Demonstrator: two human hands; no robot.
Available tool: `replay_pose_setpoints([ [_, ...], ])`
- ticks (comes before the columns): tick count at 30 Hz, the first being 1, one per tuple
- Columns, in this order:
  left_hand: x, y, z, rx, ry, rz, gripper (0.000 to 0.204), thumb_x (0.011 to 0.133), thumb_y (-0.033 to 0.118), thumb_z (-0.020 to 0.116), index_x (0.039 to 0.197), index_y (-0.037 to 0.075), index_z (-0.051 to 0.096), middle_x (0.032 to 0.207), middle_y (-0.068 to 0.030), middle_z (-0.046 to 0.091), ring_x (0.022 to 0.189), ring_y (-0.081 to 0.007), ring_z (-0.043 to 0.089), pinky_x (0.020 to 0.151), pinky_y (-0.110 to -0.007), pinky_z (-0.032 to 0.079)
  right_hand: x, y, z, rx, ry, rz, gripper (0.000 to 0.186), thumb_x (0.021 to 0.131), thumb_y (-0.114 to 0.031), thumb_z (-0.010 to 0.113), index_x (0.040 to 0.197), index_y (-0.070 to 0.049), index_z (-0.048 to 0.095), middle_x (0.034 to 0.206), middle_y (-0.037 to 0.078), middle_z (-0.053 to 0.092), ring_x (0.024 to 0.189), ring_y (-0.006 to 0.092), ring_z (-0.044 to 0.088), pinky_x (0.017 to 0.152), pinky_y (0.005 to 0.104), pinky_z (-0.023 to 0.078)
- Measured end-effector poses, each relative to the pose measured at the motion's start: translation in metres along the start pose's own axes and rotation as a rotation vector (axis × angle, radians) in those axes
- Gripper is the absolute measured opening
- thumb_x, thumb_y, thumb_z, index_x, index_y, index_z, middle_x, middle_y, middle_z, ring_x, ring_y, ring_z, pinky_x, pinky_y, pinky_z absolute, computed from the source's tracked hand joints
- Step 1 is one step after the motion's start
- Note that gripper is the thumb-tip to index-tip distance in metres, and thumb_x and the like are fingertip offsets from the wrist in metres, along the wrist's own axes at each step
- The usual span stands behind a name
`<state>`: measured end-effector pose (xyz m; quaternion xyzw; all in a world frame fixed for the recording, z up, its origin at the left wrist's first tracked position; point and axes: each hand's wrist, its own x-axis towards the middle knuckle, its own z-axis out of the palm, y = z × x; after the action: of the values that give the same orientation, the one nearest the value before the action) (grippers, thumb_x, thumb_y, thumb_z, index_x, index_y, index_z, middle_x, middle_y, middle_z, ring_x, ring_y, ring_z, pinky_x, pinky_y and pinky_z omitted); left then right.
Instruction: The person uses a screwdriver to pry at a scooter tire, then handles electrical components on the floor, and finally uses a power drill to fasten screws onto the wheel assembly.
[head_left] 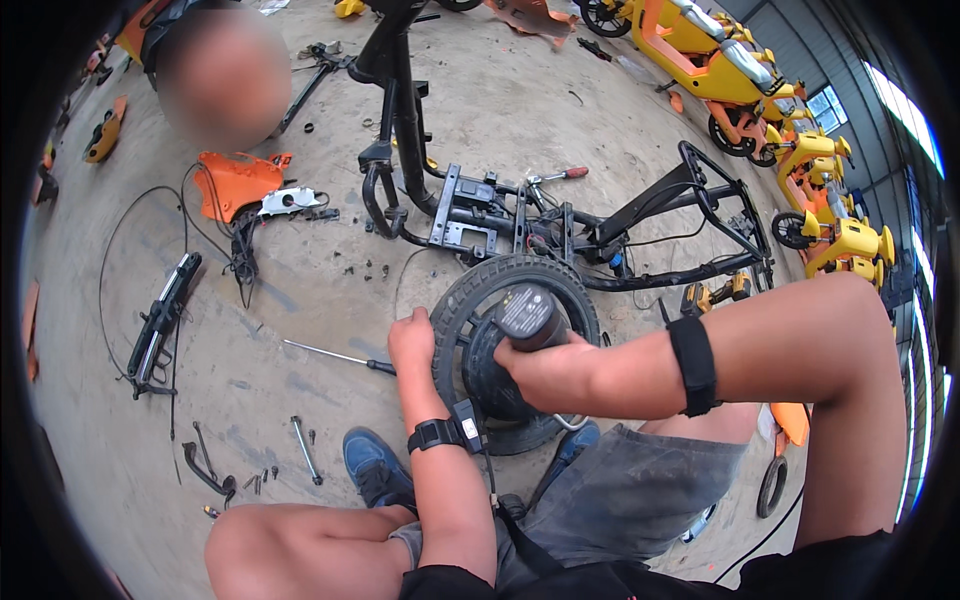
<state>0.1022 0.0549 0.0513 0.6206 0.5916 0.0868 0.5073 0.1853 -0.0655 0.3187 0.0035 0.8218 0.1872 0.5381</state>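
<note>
A wheel with a black tyre and dark hub is in front of me, between my legs. My right hand is wrapped round a cordless power tool over the hub; its round dark end faces up, and my hand hides its working end. My left hand is closed at the tyre's left side, its fingers curled out of sight. Whether it grips the tyre or something small is hidden. Beside that hand, a long screwdriver points left, its black handle partly behind my wrist. Beyond the wheel lies a black scooter frame.
Another person is at the upper left. An orange panel, a black shock absorber and a metal rod lie on the concrete floor. A yellow drill sits right, a red-handled ratchet behind the frame. Yellow scooters line the right.
</note>
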Motion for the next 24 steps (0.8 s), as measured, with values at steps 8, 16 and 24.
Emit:
replay_pose_setpoints([
  [8, -0.008, 0.015, -0.001, -0.022, -0.023, -0.039, 0.050, 0.088, 0.041, 0.046, 0.094, -0.001, 0.073, 0.100, -0.0296, 0.068, 0.100, -0.0476, 0.063, 0.089, -0.049, 0.048, 0.000, 0.029, 0.070, 0.435, 0.006, 0.111, 0.016, 0.086, -0.026, 0.061, 0.090, -0.018, 0.075, 0.098, -0.003, 0.073, 0.095, 0.0116, 0.065, 0.096, 0.0324, 0.036],
  [16, -0.014, 0.036, -0.002, 0.045, -0.075, -0.078, 0.054, 0.090, 0.040, 0.041, 0.103, -0.001, 0.074, 0.112, -0.0289, 0.068, 0.110, -0.0427, 0.064, 0.098, -0.048, 0.048, -0.052, -0.002, 0.092, 0.299, 0.454, 0.667, 0.027, 0.088, -0.026, 0.059, 0.111, -0.014, 0.068, 0.130, 0.001, 0.063, 0.135, 0.0196, 0.048, 0.120, 0.0524, 0.019],
  [24, -0.024, 0.033, -0.011, 0.025, -0.030, -0.152, 0.054, 0.090, 0.041, 0.043, 0.105, -0.001, 0.074, 0.114, -0.0286, 0.067, 0.112, -0.0443, 0.062, 0.098, -0.049, 0.047, -0.040, -0.027, 0.049, 0.763, 0.515, 1.353, 0.058, 0.089, -0.016, 0.055, 0.143, -0.034, 0.051, 0.158, 0.014, 0.033, 0.144, 0.0391, 0.035, 0.113, 0.0563, 0.032],
])
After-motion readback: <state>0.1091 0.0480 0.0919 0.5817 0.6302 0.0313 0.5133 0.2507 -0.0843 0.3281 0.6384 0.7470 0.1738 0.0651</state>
